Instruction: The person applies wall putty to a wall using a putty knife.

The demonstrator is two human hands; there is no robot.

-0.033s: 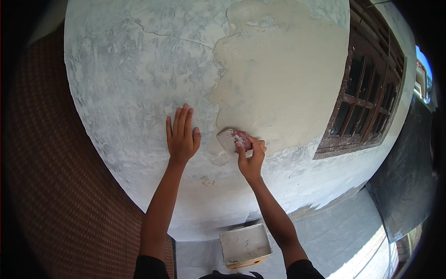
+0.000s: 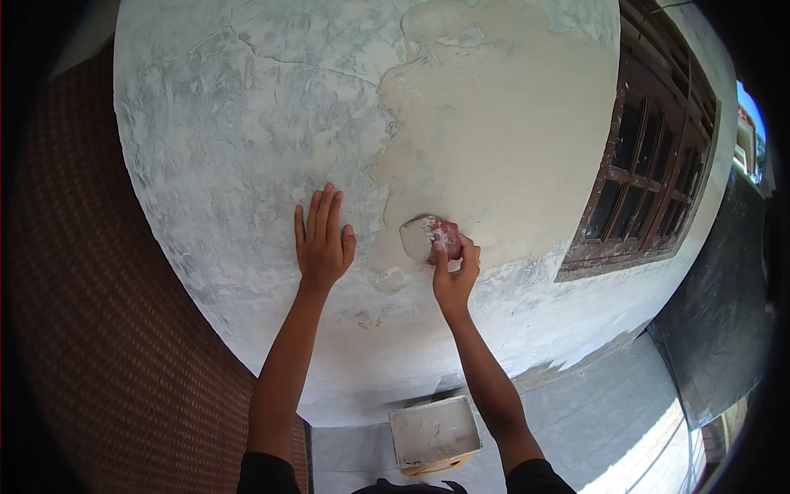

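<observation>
Palm down with its fingers stretched out, my left hand [image 2: 322, 251] lies against the patchy white and grey wall [image 2: 239, 148]. My right hand [image 2: 457, 280] grips a putty scraper [image 2: 418, 239] by its dark red block handle, thumb on the near side. White paste smears the pale, wide blade. The scraper is at the wall, over the lower left part of a smooth beige patch of wet-looking filler [image 2: 502, 148]. That patch has a ragged left edge, a little right of my left hand.
Below the wall, a rectangular tub [image 2: 392, 436] of white paste with a yellow handle [image 2: 440, 467] stands on a grey sheet [image 2: 568, 420]. A brown wooden window [image 2: 634, 173] is at the right. Brown woven panelling [image 2: 123, 313] runs along the left; a dark sheet [image 2: 716, 305] leans far right.
My right hand has moved the scraper a short way right and slightly up across the filler. The left hand has stayed in place.
</observation>
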